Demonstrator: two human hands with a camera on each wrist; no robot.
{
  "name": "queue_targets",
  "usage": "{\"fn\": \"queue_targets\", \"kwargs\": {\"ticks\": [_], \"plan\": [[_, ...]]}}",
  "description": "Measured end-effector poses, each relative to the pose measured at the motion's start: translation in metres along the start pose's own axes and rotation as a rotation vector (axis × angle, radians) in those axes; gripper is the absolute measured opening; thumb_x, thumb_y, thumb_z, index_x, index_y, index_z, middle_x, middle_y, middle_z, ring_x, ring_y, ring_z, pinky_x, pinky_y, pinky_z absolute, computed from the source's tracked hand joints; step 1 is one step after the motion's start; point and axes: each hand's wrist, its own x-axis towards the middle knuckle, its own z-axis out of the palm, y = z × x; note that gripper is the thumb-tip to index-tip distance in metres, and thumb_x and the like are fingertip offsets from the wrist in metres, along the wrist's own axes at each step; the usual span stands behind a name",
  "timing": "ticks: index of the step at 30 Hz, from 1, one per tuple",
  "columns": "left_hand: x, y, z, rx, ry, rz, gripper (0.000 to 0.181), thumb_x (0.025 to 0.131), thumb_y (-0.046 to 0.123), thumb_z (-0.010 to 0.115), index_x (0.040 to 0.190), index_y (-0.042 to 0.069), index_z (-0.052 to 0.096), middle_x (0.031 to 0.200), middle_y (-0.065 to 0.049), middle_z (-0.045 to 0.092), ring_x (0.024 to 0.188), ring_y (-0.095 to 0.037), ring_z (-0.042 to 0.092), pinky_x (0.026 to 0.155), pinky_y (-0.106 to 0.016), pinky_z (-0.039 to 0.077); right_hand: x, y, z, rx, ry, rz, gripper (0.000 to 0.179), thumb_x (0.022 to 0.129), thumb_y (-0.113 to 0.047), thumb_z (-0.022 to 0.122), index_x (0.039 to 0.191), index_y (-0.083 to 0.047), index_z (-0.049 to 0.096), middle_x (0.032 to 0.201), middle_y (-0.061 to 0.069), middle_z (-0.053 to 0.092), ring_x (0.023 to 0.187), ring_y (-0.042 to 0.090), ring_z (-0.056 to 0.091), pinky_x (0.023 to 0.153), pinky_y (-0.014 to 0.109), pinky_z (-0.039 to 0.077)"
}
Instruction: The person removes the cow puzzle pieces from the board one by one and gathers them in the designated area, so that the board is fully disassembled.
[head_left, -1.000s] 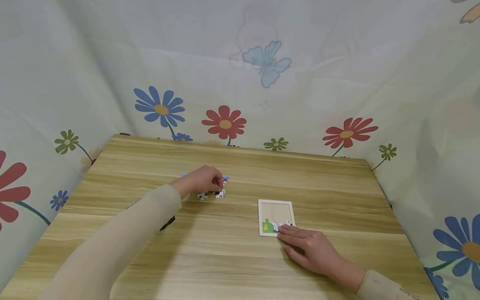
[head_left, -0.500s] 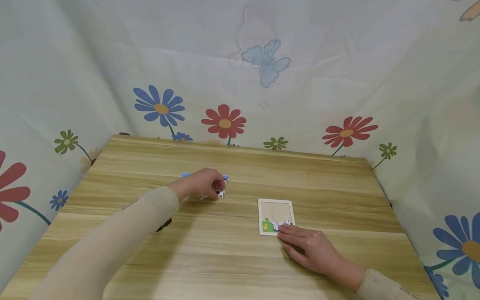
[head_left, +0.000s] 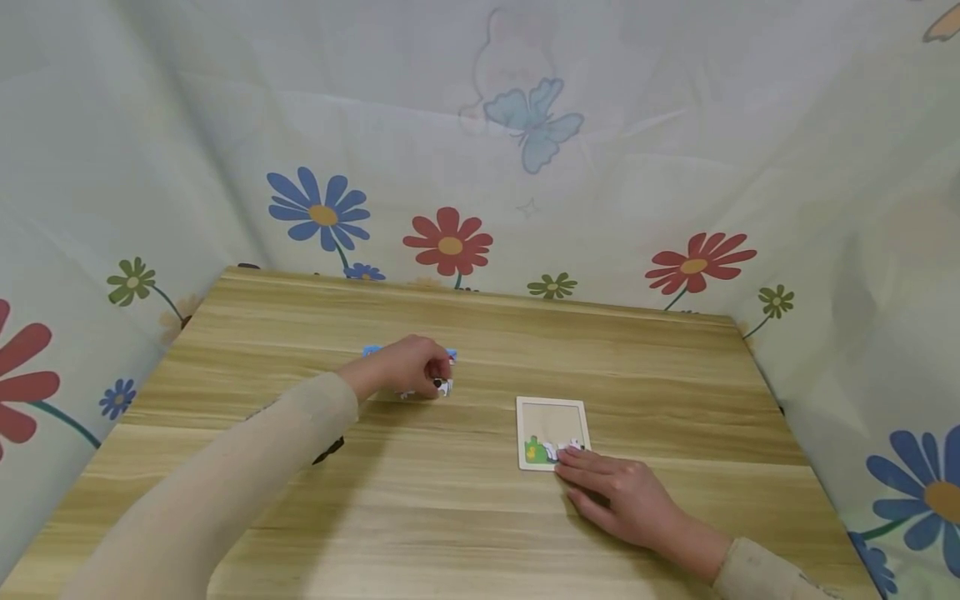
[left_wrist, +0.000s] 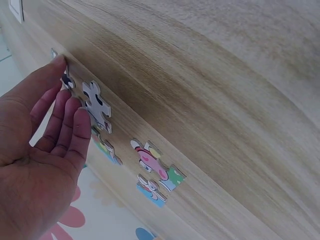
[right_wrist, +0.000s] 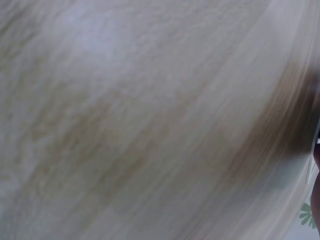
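Note:
My left hand [head_left: 408, 365] reaches over loose jigsaw pieces at the table's left middle. Its thumb and index finger pinch a white-and-black jigsaw piece [left_wrist: 69, 80], largely covered by the fingers. Beside those fingers, in the left wrist view, lies another white-and-black piece [left_wrist: 97, 105]. The puzzle tray [head_left: 551, 421] has a pale border and lies right of centre, with green and white pieces along its lower edge. My right hand [head_left: 622, 500] rests with extended fingers on the tray's lower right corner, hiding part of it. Only a sliver of that hand enters the right wrist view.
More pieces lie by the left hand: a pink one [left_wrist: 150, 162], a blue-edged one [left_wrist: 151, 191] and a green-and-yellow one [left_wrist: 105, 149]. A small black thing [head_left: 327, 451] shows beside the left sleeve. Flower-printed cloth [head_left: 510, 167] surrounds the wooden table [head_left: 660, 375].
The left hand has shifted slightly down over the pieces, its fingertips now at the white-and-black piece, then has stayed nearly still. The right hand and the tray have not moved.

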Motion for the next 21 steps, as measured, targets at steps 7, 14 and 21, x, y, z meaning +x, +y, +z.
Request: {"fn": "queue_targets", "kwargs": {"ticks": [7,14,21], "plan": [[-0.001,-0.001,0.000,0.005,0.002,-0.002,0.018,0.088,0.010,0.088,0.100,0.011,0.075,0.094,-0.001,0.069,0.086,-0.015,0.058,0.083,-0.032,0.053,0.000,-0.001,0.000,-0.006,0.003,-0.002,0.036,0.097,-0.027,0.078,0.131,-0.015,0.078,0.137,0.001,0.072,0.124,0.018,0.071,0.092,0.041,0.061],[-0.005,0.003,-0.007,-0.008,0.009,-0.024,0.017,0.090,0.014,0.088,0.100,0.011,0.075,0.095,0.001,0.070,0.087,-0.016,0.059,0.085,-0.033,0.054,0.002,-0.002,-0.002,-0.004,0.000,-0.013,0.035,0.098,-0.027,0.078,0.131,-0.014,0.078,0.137,0.002,0.073,0.123,0.018,0.071,0.091,0.041,0.061],[-0.005,0.024,-0.010,0.018,0.018,0.048,0.016,0.091,0.016,0.086,0.102,0.009,0.076,0.093,0.000,0.070,0.085,-0.015,0.058,0.082,-0.032,0.052,0.004,-0.003,-0.006,-0.002,-0.014,-0.014,0.037,0.094,-0.024,0.081,0.129,-0.014,0.079,0.137,0.002,0.073,0.123,0.018,0.071,0.091,0.040,0.061]]}}
